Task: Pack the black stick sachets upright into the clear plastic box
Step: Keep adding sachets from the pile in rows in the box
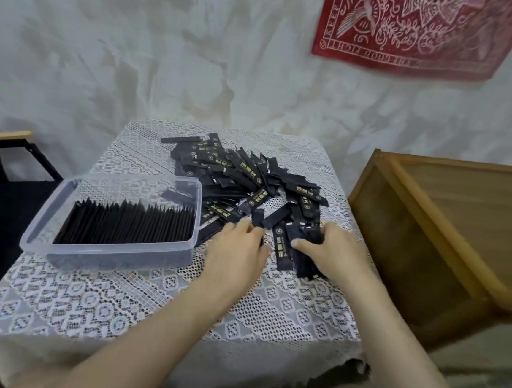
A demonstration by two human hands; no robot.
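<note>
A clear plastic box (37,238) sits at the left of the small table, with a row of black stick sachets (128,224) packed upright in its near half. One sachet leans loose at the box's far right corner. A loose pile of black sachets (241,174) with gold print spreads over the table's far middle and right. My left hand (237,248) lies at the pile's near edge, fingertips pinching a sachet (259,217). My right hand (327,249) grips a small bundle of sachets (301,261) against the cloth.
A white lace cloth (146,302) covers the table. A wooden crate (449,229) stands close on the right. A dark chair frame (7,153) is at the left. White fabric and a red bandana (417,31) hang behind.
</note>
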